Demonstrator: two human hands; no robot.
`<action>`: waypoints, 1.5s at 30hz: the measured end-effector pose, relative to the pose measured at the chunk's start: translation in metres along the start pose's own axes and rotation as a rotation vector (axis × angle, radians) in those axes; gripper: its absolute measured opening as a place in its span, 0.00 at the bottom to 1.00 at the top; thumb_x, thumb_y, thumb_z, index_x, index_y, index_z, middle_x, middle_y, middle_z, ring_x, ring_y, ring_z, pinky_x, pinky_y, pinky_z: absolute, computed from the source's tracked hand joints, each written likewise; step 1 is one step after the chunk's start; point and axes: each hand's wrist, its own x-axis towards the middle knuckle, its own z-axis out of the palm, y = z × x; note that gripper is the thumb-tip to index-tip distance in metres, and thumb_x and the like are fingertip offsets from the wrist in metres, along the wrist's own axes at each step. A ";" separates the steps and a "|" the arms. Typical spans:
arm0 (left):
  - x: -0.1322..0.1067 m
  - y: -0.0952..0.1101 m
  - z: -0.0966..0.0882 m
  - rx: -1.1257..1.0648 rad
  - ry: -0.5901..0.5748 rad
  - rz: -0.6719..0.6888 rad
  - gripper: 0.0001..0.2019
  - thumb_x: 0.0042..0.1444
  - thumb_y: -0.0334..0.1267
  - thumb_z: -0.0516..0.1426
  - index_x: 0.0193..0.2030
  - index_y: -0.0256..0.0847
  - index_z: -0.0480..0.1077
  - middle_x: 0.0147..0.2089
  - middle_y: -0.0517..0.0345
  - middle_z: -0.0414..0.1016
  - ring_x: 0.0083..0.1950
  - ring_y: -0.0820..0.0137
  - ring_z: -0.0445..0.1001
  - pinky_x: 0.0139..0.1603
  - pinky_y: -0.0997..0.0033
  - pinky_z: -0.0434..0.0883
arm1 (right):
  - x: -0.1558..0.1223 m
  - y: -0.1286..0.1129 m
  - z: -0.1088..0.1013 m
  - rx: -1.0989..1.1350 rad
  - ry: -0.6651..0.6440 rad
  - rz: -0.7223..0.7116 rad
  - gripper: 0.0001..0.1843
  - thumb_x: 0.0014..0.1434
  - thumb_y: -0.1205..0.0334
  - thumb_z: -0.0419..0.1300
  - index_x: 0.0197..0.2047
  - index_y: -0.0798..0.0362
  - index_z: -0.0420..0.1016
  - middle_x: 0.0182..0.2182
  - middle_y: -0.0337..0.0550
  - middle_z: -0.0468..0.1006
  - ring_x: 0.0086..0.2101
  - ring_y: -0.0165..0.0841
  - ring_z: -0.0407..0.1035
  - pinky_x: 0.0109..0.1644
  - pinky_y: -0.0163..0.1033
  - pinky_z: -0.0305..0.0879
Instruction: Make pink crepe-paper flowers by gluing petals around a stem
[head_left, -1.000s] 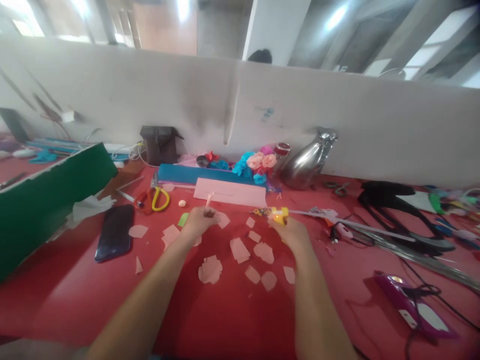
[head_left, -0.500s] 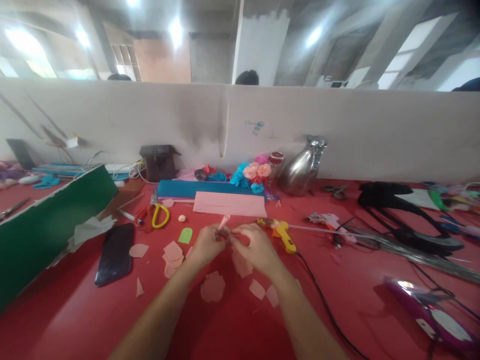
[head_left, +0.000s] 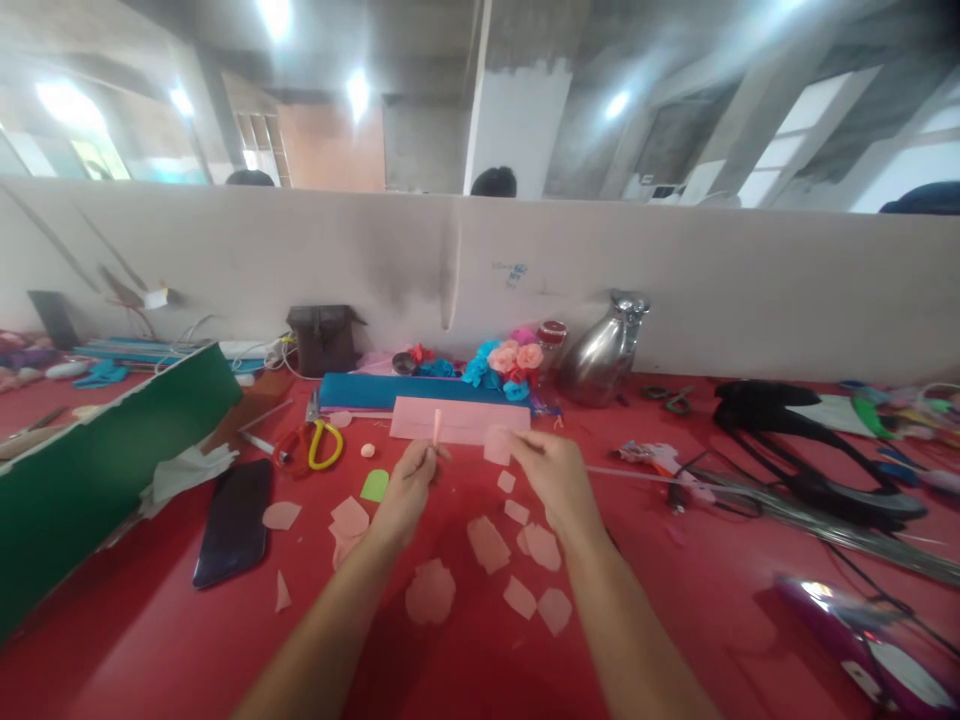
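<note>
Loose paper pieces (head_left: 430,590) lie on the red table (head_left: 150,620), nearest the person. Above them, the left hand (head_left: 409,487) pinches a thin pink stick (head_left: 437,424) upright, and the right hand (head_left: 553,472) grips a pink petal (head_left: 496,446) just beside the stick, not touching it. Beyond lie a pink sheet (head_left: 457,420), paper flowers (head_left: 510,360) and a steel flask (head_left: 600,350).

The blue scribble on the partition wall (head_left: 514,271) is unreadable.
</note>
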 end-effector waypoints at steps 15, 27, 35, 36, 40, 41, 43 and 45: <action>-0.009 -0.009 0.018 -0.502 -0.213 -0.272 0.12 0.48 0.40 0.62 0.29 0.38 0.63 0.27 0.63 0.65 0.22 0.81 0.54 0.25 0.79 0.54 | -0.016 0.014 0.021 0.422 0.126 0.142 0.18 0.49 0.47 0.61 0.30 0.54 0.79 0.17 0.38 0.70 0.20 0.29 0.59 0.22 0.34 0.57; -0.009 -0.013 0.020 -0.410 -0.114 -0.248 0.10 0.47 0.40 0.63 0.29 0.37 0.68 0.27 0.61 0.67 0.25 0.80 0.59 0.28 0.80 0.58 | -0.018 0.013 0.023 0.447 0.104 0.126 0.17 0.51 0.48 0.60 0.26 0.55 0.75 0.18 0.36 0.69 0.20 0.28 0.58 0.23 0.34 0.56; -0.007 -0.014 0.021 -0.429 -0.089 -0.243 0.11 0.45 0.40 0.64 0.28 0.37 0.68 0.27 0.61 0.67 0.28 0.79 0.62 0.32 0.79 0.60 | -0.020 0.013 0.026 0.444 0.065 0.053 0.19 0.53 0.47 0.57 0.28 0.56 0.74 0.19 0.38 0.68 0.22 0.28 0.59 0.26 0.33 0.58; -0.008 -0.014 0.021 -0.432 -0.085 -0.242 0.11 0.45 0.40 0.64 0.28 0.37 0.68 0.27 0.62 0.67 0.27 0.80 0.61 0.31 0.78 0.59 | -0.020 0.013 0.026 0.440 0.066 0.049 0.19 0.53 0.47 0.57 0.27 0.56 0.74 0.19 0.38 0.68 0.22 0.28 0.59 0.26 0.33 0.58; -0.008 -0.015 0.023 -0.431 -0.082 -0.244 0.11 0.45 0.41 0.64 0.27 0.37 0.68 0.26 0.63 0.64 0.26 0.80 0.59 0.29 0.78 0.57 | -0.021 0.013 0.028 0.409 0.080 0.026 0.19 0.54 0.47 0.56 0.26 0.55 0.73 0.19 0.37 0.68 0.21 0.28 0.60 0.25 0.33 0.59; -0.007 -0.015 0.023 -0.435 -0.085 -0.247 0.11 0.45 0.41 0.64 0.27 0.37 0.68 0.26 0.63 0.63 0.26 0.80 0.59 0.29 0.77 0.57 | -0.021 0.013 0.028 0.403 0.082 0.017 0.19 0.54 0.47 0.56 0.26 0.55 0.73 0.18 0.37 0.68 0.21 0.29 0.61 0.26 0.33 0.59; -0.007 -0.017 0.023 -0.451 -0.084 -0.249 0.11 0.45 0.40 0.64 0.27 0.37 0.68 0.26 0.63 0.63 0.26 0.80 0.58 0.29 0.77 0.57 | -0.022 0.014 0.029 0.397 0.087 0.004 0.18 0.54 0.47 0.56 0.26 0.55 0.73 0.18 0.37 0.67 0.22 0.29 0.61 0.26 0.33 0.58; -0.007 -0.019 0.024 -0.466 -0.083 -0.249 0.11 0.44 0.40 0.65 0.27 0.37 0.68 0.26 0.62 0.63 0.26 0.80 0.58 0.29 0.77 0.57 | -0.022 0.015 0.030 0.395 0.091 -0.005 0.18 0.54 0.48 0.56 0.26 0.55 0.72 0.18 0.37 0.67 0.22 0.29 0.61 0.26 0.33 0.58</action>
